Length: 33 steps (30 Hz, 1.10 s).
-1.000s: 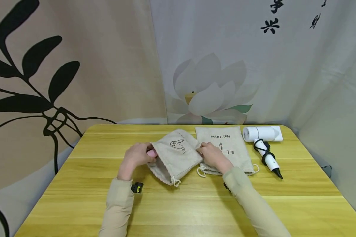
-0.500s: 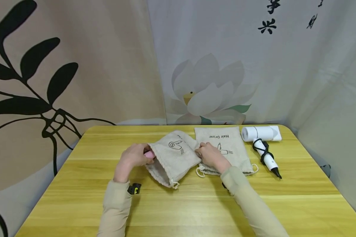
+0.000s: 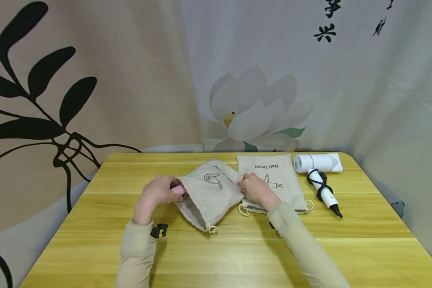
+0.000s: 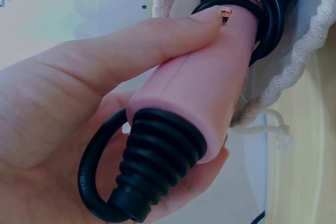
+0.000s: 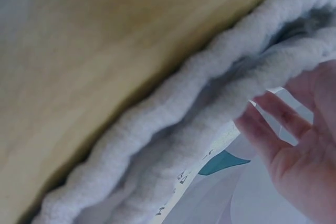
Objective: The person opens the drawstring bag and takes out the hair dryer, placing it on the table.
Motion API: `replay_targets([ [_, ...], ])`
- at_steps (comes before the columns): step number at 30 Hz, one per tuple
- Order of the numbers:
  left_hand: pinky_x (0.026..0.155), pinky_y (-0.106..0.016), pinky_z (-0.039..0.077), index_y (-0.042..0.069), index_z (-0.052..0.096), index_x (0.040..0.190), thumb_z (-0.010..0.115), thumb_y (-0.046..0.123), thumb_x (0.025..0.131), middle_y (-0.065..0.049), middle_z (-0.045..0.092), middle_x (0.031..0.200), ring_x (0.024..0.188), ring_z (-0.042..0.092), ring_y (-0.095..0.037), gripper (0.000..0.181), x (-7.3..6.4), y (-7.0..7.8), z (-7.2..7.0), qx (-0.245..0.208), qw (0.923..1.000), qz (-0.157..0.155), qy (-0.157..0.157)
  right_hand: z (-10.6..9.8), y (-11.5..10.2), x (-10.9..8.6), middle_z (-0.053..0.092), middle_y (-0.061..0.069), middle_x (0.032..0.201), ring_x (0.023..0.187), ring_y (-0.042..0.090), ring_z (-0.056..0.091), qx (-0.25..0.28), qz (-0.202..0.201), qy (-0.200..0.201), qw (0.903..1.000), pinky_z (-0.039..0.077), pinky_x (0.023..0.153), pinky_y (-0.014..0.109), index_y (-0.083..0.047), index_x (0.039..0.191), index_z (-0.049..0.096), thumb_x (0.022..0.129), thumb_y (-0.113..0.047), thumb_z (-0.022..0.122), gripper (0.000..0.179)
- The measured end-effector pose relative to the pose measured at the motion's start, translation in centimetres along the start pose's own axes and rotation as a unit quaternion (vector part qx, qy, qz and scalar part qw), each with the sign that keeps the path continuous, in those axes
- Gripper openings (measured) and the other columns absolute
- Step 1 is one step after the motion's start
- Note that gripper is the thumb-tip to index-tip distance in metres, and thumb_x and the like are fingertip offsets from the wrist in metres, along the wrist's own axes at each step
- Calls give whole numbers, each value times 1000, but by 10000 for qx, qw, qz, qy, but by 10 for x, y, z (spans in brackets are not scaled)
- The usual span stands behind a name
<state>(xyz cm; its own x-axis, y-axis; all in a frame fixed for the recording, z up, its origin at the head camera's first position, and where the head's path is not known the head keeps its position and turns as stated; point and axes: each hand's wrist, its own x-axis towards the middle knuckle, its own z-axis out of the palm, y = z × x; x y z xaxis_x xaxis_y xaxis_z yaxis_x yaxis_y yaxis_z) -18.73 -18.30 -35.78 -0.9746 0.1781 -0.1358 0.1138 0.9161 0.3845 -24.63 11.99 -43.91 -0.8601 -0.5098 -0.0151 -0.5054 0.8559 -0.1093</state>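
Observation:
My left hand [image 3: 158, 191] grips the handle of a pink hair dryer [image 3: 179, 190] at the mouth of a beige drawstring bag [image 3: 216, 196]. In the left wrist view, my thumb lies along the pink handle [image 4: 194, 87], which has a black cord [image 4: 268, 19] wound round it and a ribbed black cord end. The rest of the dryer is hidden in the bag, whose mouth gapes to the left. With my right hand [image 3: 255, 187] I pinch the closed end of that bag. This hand rests over a second drawstring bag [image 3: 291, 184] printed "Hair Dryer".
A white hair dryer [image 3: 317, 163] lies at the back right of the wooden table [image 3: 216, 260], its handle [image 3: 322, 188] wrapped in black cord and pointing toward the front. Behind the table hangs a printed curtain [image 3: 147, 80].
My left hand has moved a little to the left with the pink hair dryer, and more of the dryer shows outside the bag. The right hand has stayed in place.

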Motion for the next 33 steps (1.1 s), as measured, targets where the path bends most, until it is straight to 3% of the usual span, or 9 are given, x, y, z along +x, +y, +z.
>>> replay_targets([
  [9, 65, -32, 46, 7, 66, 112, 79, 24, 74, -11, 68, 100, 84, 59, -22, 44, -2, -2, -1, -84, 9999, -48, -99, 3, 0, 1, 61, 7, 101, 82, 23, 51, -161, -5, -104, 9998, 50, 70, 34, -15, 116, 69, 90, -11, 62, 27],
  [17, 62, -29, 43, 5, 65, 114, 79, 24, 74, -12, 68, 99, 81, 58, -22, 46, -2, -4, -1, -98, 9999, -60, -89, 2, 1, 0, 60, 7, 93, 77, 23, 51, -267, -190, 28, 9995, 50, 63, 33, -16, 97, 71, 90, -9, 62, 13],
  [25, 73, -37, 49, 4, 64, 112, 77, 20, 75, -13, 68, 103, 88, 59, -24, 42, -1, -3, 2, -267, 9996, -36, 16, 1, 1, 0, 59, 7, 94, 81, 25, 54, -219, -183, 82, 9996, 51, 66, 35, -15, 98, 71, 90, -9, 62, 14],
  [29, 73, -38, 49, 4, 64, 111, 75, 18, 75, -12, 68, 104, 89, 60, -24, 40, -1, -2, 3, -329, 9994, -62, -11, 2, 2, 0, 59, 7, 92, 81, 26, 54, -231, -189, 119, 9995, 52, 64, 35, -15, 93, 70, 90, -9, 62, 11],
  [33, 75, -39, 50, 5, 65, 111, 76, 22, 76, -12, 68, 105, 92, 61, -25, 41, -1, -2, 4, -269, 9996, -61, -33, 3, 1, 0, 59, 7, 93, 80, 25, 53, -229, -149, 79, 9996, 51, 62, 34, -16, 99, 70, 90, -10, 62, 14],
])
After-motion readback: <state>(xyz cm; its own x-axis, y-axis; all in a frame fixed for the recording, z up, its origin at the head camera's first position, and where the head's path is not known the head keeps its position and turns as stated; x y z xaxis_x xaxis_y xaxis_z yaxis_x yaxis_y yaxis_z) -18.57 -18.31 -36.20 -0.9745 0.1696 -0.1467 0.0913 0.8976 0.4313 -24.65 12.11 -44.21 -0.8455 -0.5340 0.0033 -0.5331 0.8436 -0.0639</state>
